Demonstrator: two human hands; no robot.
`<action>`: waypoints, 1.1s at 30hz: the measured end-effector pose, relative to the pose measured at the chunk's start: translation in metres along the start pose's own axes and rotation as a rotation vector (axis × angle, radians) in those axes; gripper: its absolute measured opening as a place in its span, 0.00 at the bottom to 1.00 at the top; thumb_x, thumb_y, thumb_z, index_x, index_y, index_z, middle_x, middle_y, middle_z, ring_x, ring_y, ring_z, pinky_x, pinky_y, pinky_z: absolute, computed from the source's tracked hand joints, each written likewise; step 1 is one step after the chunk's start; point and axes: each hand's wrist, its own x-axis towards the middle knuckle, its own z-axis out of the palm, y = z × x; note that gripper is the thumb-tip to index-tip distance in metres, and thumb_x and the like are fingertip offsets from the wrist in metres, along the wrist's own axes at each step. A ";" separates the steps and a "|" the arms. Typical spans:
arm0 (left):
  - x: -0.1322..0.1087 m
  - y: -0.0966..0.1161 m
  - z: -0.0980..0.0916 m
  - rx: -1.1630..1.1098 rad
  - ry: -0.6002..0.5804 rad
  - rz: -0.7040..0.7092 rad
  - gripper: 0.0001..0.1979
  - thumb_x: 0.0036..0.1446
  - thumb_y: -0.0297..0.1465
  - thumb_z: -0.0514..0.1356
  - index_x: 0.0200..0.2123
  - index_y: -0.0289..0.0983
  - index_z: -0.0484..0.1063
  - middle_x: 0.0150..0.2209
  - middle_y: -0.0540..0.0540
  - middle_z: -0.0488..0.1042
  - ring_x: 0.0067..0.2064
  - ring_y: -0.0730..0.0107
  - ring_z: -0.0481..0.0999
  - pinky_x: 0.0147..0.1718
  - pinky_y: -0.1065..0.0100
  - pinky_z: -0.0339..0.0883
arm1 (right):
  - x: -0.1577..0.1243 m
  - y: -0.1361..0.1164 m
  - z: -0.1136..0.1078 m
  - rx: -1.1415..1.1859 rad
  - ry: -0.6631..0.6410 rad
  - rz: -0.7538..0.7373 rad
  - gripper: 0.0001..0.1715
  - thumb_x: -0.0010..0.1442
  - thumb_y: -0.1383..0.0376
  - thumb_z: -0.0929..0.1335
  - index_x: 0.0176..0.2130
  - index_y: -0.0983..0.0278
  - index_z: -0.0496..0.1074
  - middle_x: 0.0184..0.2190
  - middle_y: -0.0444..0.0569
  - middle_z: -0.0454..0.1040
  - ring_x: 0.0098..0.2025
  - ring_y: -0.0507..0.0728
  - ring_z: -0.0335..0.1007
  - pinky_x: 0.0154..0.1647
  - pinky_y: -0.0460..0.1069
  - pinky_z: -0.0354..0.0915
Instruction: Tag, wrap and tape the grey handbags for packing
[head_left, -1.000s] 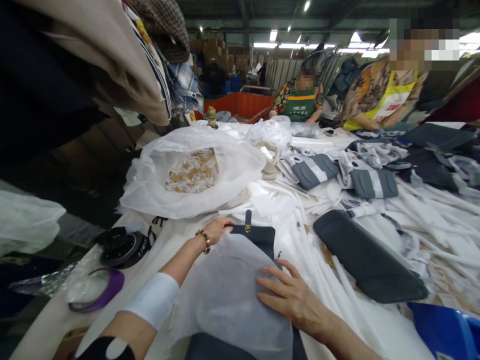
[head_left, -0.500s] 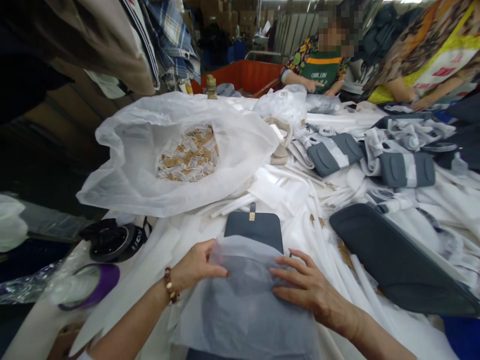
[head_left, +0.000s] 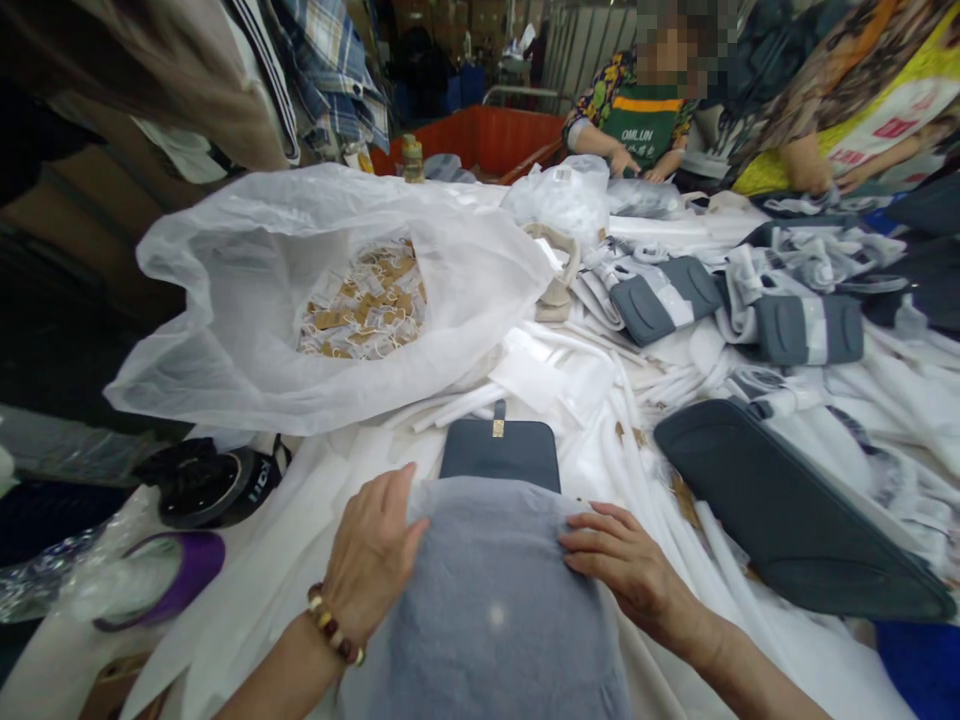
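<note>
A thin translucent white sheet (head_left: 502, 590) lies over a dark grey flat piece, which shows through it. Beyond the sheet's far edge sticks out a dark grey flap (head_left: 499, 450) with a small strap and gold-coloured clasp (head_left: 498, 427). My left hand (head_left: 379, 550), with a beaded bracelet (head_left: 334, 625) on its wrist, rests at the sheet's left edge with fingers extended. At the right edge my right hand (head_left: 626, 560) lies on the sheet, fingers stretched out and slightly spread.
Left of centre lies a big translucent bag (head_left: 247, 300) of tags with strings (head_left: 367, 305). On the right are a dark grey panel (head_left: 787, 510) and wrapped grey bag pieces (head_left: 664, 300). A purple-rimmed tape roll (head_left: 191, 575) sits at left. Two people work across the table.
Both hands have moved apart to the sheet's side edges. The sheet now lies flatter and closer against the grey piece. The camera view has shifted slightly.
</note>
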 end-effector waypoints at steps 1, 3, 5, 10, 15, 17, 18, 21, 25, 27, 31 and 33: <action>0.000 0.007 0.001 0.021 0.029 0.213 0.18 0.56 0.28 0.54 0.51 0.35 0.63 0.47 0.39 0.72 0.49 0.58 0.71 0.47 0.58 0.64 | 0.000 0.001 0.000 0.017 0.001 0.001 0.15 0.64 0.73 0.57 0.38 0.61 0.69 0.39 0.46 0.78 0.49 0.53 0.69 0.55 0.54 0.55; 0.001 0.021 0.007 0.010 -0.111 0.498 0.17 0.59 0.29 0.52 0.53 0.36 0.63 0.51 0.40 0.71 0.55 0.59 0.67 0.52 0.57 0.61 | 0.000 0.004 0.001 0.047 -0.023 0.004 0.15 0.63 0.74 0.58 0.37 0.61 0.69 0.39 0.46 0.78 0.49 0.53 0.69 0.55 0.53 0.55; 0.001 0.032 0.017 0.027 -0.352 0.518 0.25 0.58 0.35 0.56 0.57 0.33 0.59 0.57 0.37 0.64 0.60 0.54 0.60 0.56 0.53 0.58 | 0.000 0.005 0.000 0.076 -0.083 0.026 0.16 0.61 0.76 0.58 0.36 0.61 0.69 0.39 0.47 0.78 0.49 0.53 0.69 0.55 0.54 0.56; -0.004 0.038 0.036 0.044 -0.670 0.309 0.35 0.57 0.44 0.55 0.62 0.31 0.51 0.63 0.32 0.50 0.64 0.49 0.48 0.60 0.44 0.46 | 0.014 -0.012 -0.019 0.103 -0.299 0.171 0.18 0.58 0.75 0.57 0.39 0.62 0.71 0.42 0.51 0.77 0.50 0.56 0.69 0.58 0.59 0.53; -0.001 0.036 0.031 -0.001 -0.698 0.309 0.37 0.55 0.44 0.57 0.62 0.31 0.52 0.63 0.31 0.50 0.64 0.48 0.49 0.59 0.42 0.45 | 0.055 -0.045 -0.020 0.014 -0.279 0.280 0.16 0.57 0.71 0.60 0.44 0.62 0.69 0.46 0.51 0.75 0.50 0.57 0.68 0.59 0.60 0.51; 0.001 0.035 0.030 -0.018 -0.709 0.321 0.38 0.54 0.45 0.59 0.61 0.30 0.52 0.62 0.29 0.53 0.63 0.47 0.51 0.59 0.42 0.46 | 0.064 -0.053 -0.007 -0.139 -0.290 0.335 0.11 0.57 0.66 0.63 0.40 0.64 0.71 0.40 0.53 0.77 0.46 0.61 0.70 0.59 0.62 0.51; 0.002 0.034 0.030 -0.026 -0.714 0.326 0.39 0.53 0.45 0.59 0.61 0.29 0.52 0.61 0.29 0.53 0.63 0.46 0.52 0.59 0.42 0.47 | 0.066 -0.056 0.001 -0.230 -0.291 0.348 0.09 0.56 0.64 0.65 0.37 0.65 0.72 0.36 0.54 0.77 0.44 0.63 0.71 0.59 0.64 0.50; 0.001 0.031 0.033 -0.048 -0.699 0.337 0.40 0.52 0.47 0.60 0.61 0.29 0.53 0.61 0.29 0.55 0.63 0.47 0.52 0.59 0.43 0.47 | 0.065 -0.057 0.018 -0.390 -0.228 0.318 0.16 0.55 0.59 0.68 0.39 0.69 0.73 0.38 0.60 0.77 0.46 0.67 0.69 0.61 0.66 0.44; -0.001 0.027 0.037 -0.069 -0.666 0.321 0.38 0.52 0.44 0.61 0.60 0.30 0.54 0.61 0.31 0.56 0.63 0.48 0.54 0.59 0.45 0.47 | 0.060 -0.051 0.031 -0.250 -0.238 0.257 0.27 0.61 0.55 0.65 0.53 0.70 0.65 0.51 0.58 0.71 0.54 0.63 0.64 0.62 0.61 0.44; -0.001 0.026 0.037 -0.081 -0.670 0.315 0.40 0.50 0.44 0.62 0.60 0.29 0.54 0.60 0.30 0.57 0.62 0.47 0.56 0.58 0.46 0.49 | 0.058 -0.047 0.035 -0.191 -0.350 0.329 0.27 0.60 0.54 0.66 0.52 0.70 0.66 0.48 0.57 0.72 0.49 0.62 0.67 0.57 0.61 0.52; 0.005 0.027 0.035 -0.094 -0.616 0.313 0.41 0.44 0.48 0.65 0.57 0.33 0.58 0.55 0.33 0.66 0.55 0.47 0.64 0.52 0.48 0.57 | 0.058 -0.042 0.036 -0.179 -0.505 0.485 0.22 0.57 0.53 0.68 0.44 0.67 0.70 0.38 0.53 0.72 0.41 0.63 0.68 0.45 0.59 0.61; 0.011 0.029 0.033 -0.064 -0.608 0.296 0.39 0.40 0.50 0.66 0.51 0.33 0.64 0.48 0.36 0.70 0.49 0.48 0.68 0.47 0.50 0.59 | 0.061 -0.039 0.033 -0.155 -0.542 0.529 0.21 0.56 0.51 0.68 0.39 0.66 0.70 0.36 0.52 0.71 0.40 0.63 0.67 0.42 0.57 0.61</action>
